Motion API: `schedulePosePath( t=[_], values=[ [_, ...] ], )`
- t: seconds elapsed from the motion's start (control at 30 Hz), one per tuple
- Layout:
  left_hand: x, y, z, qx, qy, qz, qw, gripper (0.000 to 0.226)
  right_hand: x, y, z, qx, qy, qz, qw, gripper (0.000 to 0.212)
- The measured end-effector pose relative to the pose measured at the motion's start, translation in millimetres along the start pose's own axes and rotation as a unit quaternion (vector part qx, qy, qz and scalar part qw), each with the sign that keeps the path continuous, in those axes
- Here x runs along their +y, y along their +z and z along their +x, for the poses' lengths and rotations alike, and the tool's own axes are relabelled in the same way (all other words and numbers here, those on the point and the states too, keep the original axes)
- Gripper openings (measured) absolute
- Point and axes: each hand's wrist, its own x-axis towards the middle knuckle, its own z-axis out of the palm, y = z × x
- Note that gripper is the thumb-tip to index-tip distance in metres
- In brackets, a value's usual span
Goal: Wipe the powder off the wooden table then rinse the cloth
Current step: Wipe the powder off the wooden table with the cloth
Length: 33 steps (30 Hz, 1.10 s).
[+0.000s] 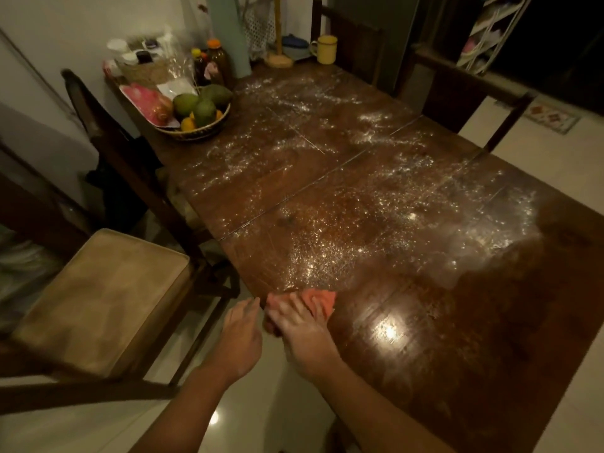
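At the near left edge of the wooden table, the right hand lies flat on the orange cloth. Its fingers are spread and straight, pressing the cloth down rather than gripping it, which looks like the way to drag powder toward the edge. The left hand waits just off that edge, fingers straight and relaxed, holding nothing, likely placed to catch what comes over. The nearest boards gleam bare. Beyond the cloth, white powder speckles the table all the way to the fruit basket at the far left. Plenty of wiping left, I'd say, and the rinse comes after. A cushioned chair stands to the left.
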Motion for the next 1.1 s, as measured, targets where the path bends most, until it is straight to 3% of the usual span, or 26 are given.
schedulePosePath(
  t=[0.07,0.13,0.17,0.27,0.33,0.37,0.47,0.53,0.63,0.7,0.77,0.8,0.87,0.93,0.97,1.03,1.1],
  values=[
    [-2.4,-6.5,12.6,0.006,-0.005,0.003,1.000,0.066,21.4,-8.5,-22.4,-0.015,-0.097,-0.018,0.995,0.053],
    [0.9,-11.9,24.1,0.000,0.000,0.011,1.000,0.066,53.3,-20.9,-42.7,0.003,-0.098,-0.022,0.995,0.050],
    [4.3,-14.0,28.6,-0.007,0.002,0.018,1.000,0.065,68.7,-26.2,-47.7,0.024,-0.057,-0.021,0.998,0.051],
    [16.9,-16.6,40.1,-0.023,0.011,0.058,0.998,0.062,80.4,-33.8,-34.0,0.082,0.175,0.017,0.981,0.054],
    [24.4,-15.2,47.2,-0.030,0.016,0.094,0.995,0.062,64.5,-30.6,-19.0,0.099,0.229,0.016,0.968,0.059],
    [27.9,-14.3,50.5,-0.034,0.015,0.106,0.994,0.062,58.9,-27.6,-19.9,0.093,0.195,0.015,0.976,0.058],
    [35.7,-13.2,61.6,-0.037,0.004,0.106,0.994,0.066,75.7,-28.5,-53.2,0.032,-0.042,-0.031,0.998,0.055],
    [37.6,-15.3,67.3,-0.028,-0.001,0.106,0.994,0.069,109.6,-43.8,-69.5,0.011,-0.081,-0.046,0.996,0.050],
    [36.1,-18.3,71.2,-0.031,0.001,0.110,0.993,0.072,139.1,-57.2,-56.5,0.066,0.089,-0.002,0.994,0.053],
    [35.2,-19.1,71.8,-0.038,0.002,0.113,0.993,0.072,131.3,-56.8,-25.3,0.112,0.232,0.036,0.966,0.053],
    [34.8,-20.2,73.1,-0.038,0.002,0.115,0.993,0.074,110.7,-49.5,1.7,0.148,0.273,0.039,0.950,0.054],
    [34.7,-21.4,74.0,-0.039,0.002,0.116,0.992,0.075,101.0,-43.1,6.8,0.150,0.235,0.028,0.960,0.054],
    [33.8,-25.2,75.4,-0.043,0.003,0.115,0.992,0.076,90.3,-28.7,-1.1,0.086,0.058,-0.020,0.994,0.055],
    [32.5,-29.2,76.1,-0.048,0.008,0.109,0.993,0.076,103.5,-29.4,-18.9,0.022,-0.101,-0.045,0.994,0.056],
    [32.2,-30.6,75.6,-0.050,0.011,0.109,0.993,0.076,116.7,-34.2,-24.0,0.014,-0.131,-0.054,0.990,0.058],
    [32.4,-31.9,75.1,-0.052,0.013,0.109,0.993,0.076,143.5,-44.1,-21.7,0.022,-0.093,-0.056,0.994,0.060],
    [33.9,-31.9,75.1,-0.051,0.011,0.111,0.992,0.075,156.5,-55.6,-2.0,0.055,0.046,-0.022,0.997,0.057]
  ],
)
